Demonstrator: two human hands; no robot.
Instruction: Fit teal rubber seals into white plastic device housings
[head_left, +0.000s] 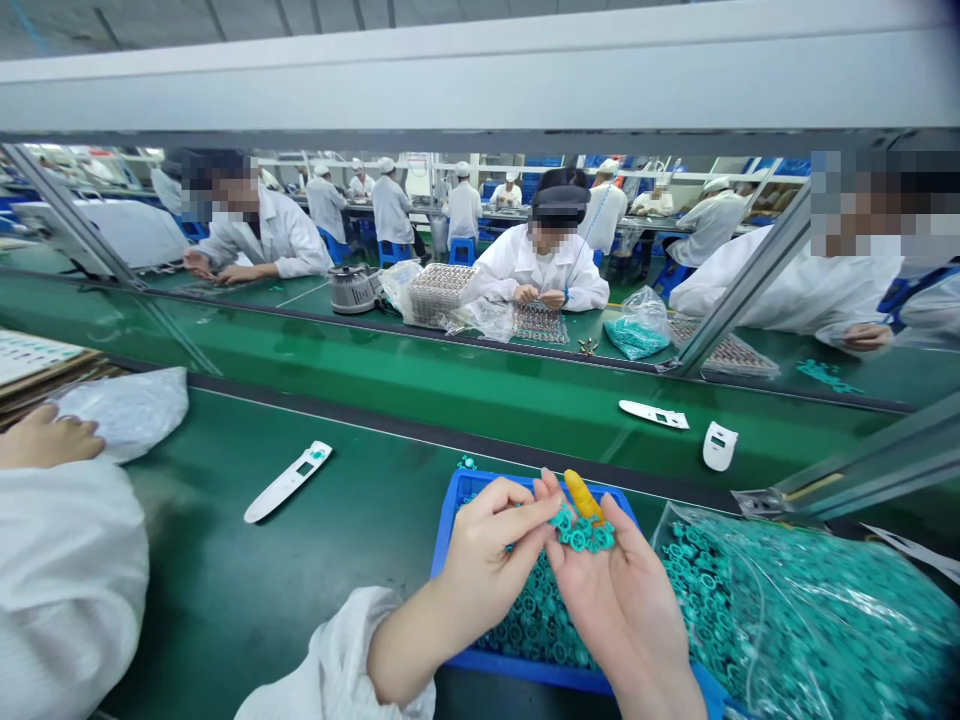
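My left hand point(495, 548) and my right hand point(622, 615) are close together above a blue plastic tray point(459, 490). A small cluster of teal plastic parts point(581, 532) sits between them, held by the fingers of both hands. A yellow finger cot point(580, 495) covers one finger of my right hand. Many more teal parts point(536, 625) lie loose in the tray. To its right, a clear plastic bag point(795, 610) bulges with similar teal parts.
A green conveyor belt point(225, 600) runs beneath my hands, carrying white handheld devices point(287, 481). A co-worker's hand point(45, 440) rests on a plastic bag at the left. A metal rail point(847, 480) stands at the right, and co-workers sit across the belt.
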